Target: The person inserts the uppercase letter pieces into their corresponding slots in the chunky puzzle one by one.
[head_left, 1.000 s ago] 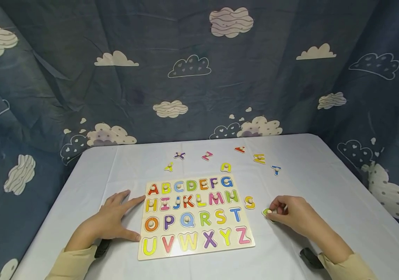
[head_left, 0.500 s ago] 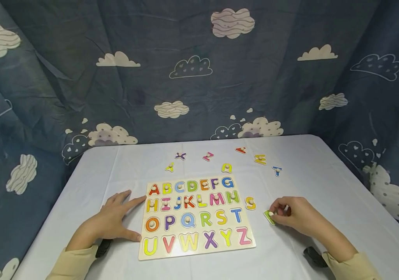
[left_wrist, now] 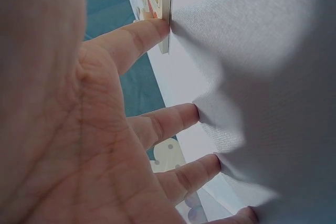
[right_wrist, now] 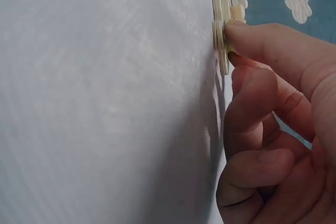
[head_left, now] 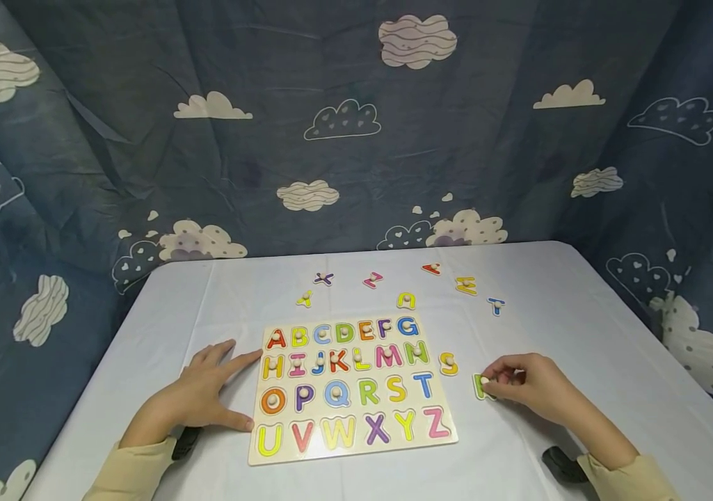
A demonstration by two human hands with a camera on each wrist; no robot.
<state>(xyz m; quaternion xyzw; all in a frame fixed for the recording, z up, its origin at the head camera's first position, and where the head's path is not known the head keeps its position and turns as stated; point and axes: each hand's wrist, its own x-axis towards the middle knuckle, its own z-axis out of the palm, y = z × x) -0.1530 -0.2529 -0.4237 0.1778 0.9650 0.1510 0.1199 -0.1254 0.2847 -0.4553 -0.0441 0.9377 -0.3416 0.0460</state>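
Observation:
A wooden alphabet puzzle board (head_left: 296,454) lies on the white table, with knobbed letters seated from A through Q. Bare printed recesses show from R to Z. My left hand (head_left: 202,386) is spread at the board's left edge, thumb and index fingertip against it. In the left wrist view, other fingertips (left_wrist: 210,165) rest on the cloth. Right of the board, my right hand (head_left: 534,385) pinches the knob of a green letter R piece (head_left: 479,387), partly covered by the fingers. From the side, this piece (right_wrist: 221,51) sits close over the cloth. A yellow letter S piece (head_left: 449,364) lies between it and the board.
Behind the board lie loose knobbed letters: a yellow Y (head_left: 305,299), purple X (head_left: 323,279), pink Z (head_left: 373,280), yellow U (head_left: 406,300), red V (head_left: 431,268), yellow W (head_left: 465,285) and blue T (head_left: 496,306). A dark cloud-patterned curtain (head_left: 343,174) hangs behind.
The green R piece has turned in my right hand's fingers, so its letter now stands nearly upright in the head view. My left hand stays at the board's edge.

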